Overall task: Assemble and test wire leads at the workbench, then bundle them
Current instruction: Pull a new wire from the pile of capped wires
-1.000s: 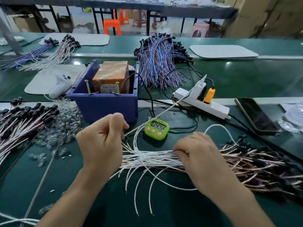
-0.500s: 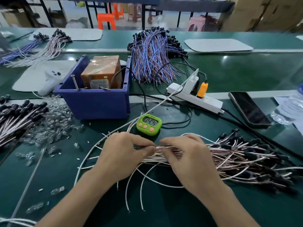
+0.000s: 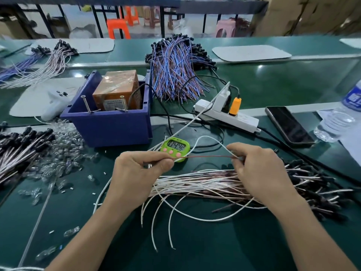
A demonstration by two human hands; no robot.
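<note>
Overhead, a head-worn view looked down on a dark green surface [image 3: 273, 85] crowded with wire. Largest, near the front edge and running toward the right edge, lay a loose pile of white and brown leads [image 3: 205, 184], their black caps fanned out to the right and several white tails curling toward the front. A blue bin [image 3: 109, 126] holding an orange-wrapped block [image 3: 117, 89] stood left of centre, with a heap of blue and purple leads [image 3: 175, 75] behind it toward the far edge. The left hand [image 3: 136, 173] pinched one end of a single thin red-brown lead [image 3: 205, 157] between thumb and forefinger; the right hand [image 3: 259, 169] pinched the other end, fingers curled. That lead stretched nearly level between them, lifted clear of the pile and crossing in front of a small green timer [image 3: 174, 147]. A white wire [image 3: 207, 138] looped up beside the right hand; whether it was held too could not be told.

The step looked like drawing one lead out for checking or lining up before bundling. To do it well, both pinches would want to sit close to the ends. Tension should be light and even, so the thin wire neither kinked nor slipped. The lift should be high enough that neighbouring leads and the white loop did not drag along.
</note>
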